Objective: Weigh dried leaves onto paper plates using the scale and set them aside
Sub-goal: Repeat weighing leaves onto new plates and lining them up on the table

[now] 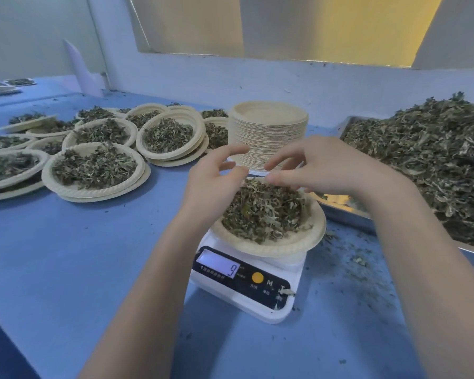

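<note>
A white digital scale (246, 285) stands on the blue table, its display showing a 9. On it sits a paper plate (293, 244) heaped with dried leaves (263, 212). My left hand (214, 184) hovers at the plate's left side with fingers spread and loosely bent. My right hand (320, 165) is above the far side of the heap, fingers reaching left, fingertips at the leaves. Neither hand plainly grips anything. A tall stack of empty paper plates (268, 129) stands just behind the scale.
Several filled plates (96, 168), some stacked, cover the table to the left. A metal tray (348, 214) piled with loose dried leaves (433, 154) lies at the right. Leaf crumbs litter the table right of the scale. A pale wall rises behind.
</note>
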